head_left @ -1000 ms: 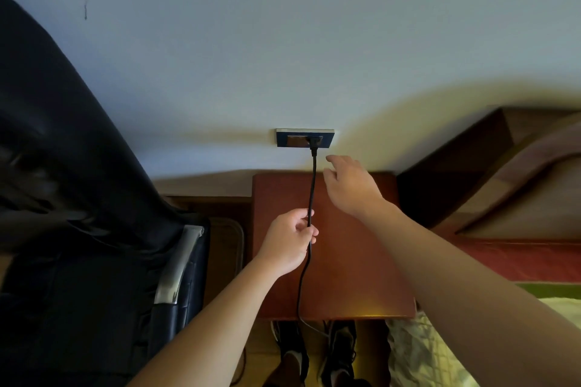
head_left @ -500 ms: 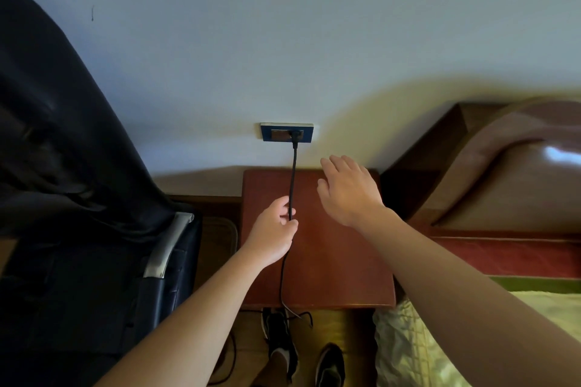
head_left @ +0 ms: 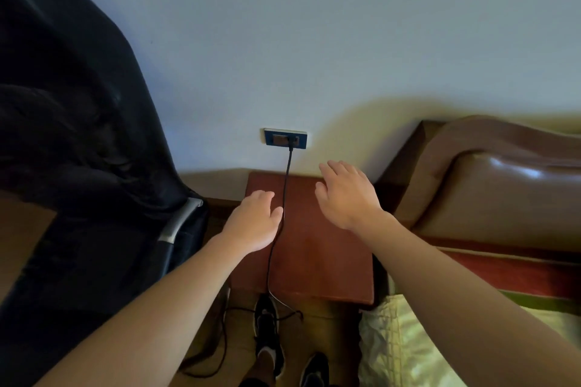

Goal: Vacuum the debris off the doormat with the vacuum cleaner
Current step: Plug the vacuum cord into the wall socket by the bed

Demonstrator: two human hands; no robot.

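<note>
Plug (head_left: 291, 143) sits in the socket (head_left: 273, 138), cord (head_left: 286, 179) runs from the wall toward me across the nightstand (head_left: 323, 248), just right of my left hand (head_left: 251, 225), well left of my right hand (head_left: 345, 196), both loose and empty, with vacuum and doormat out of view.

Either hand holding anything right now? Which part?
Nothing is held. The left hand and right hand are open; the cord hangs beside the left thumb, ungripped.
</note>
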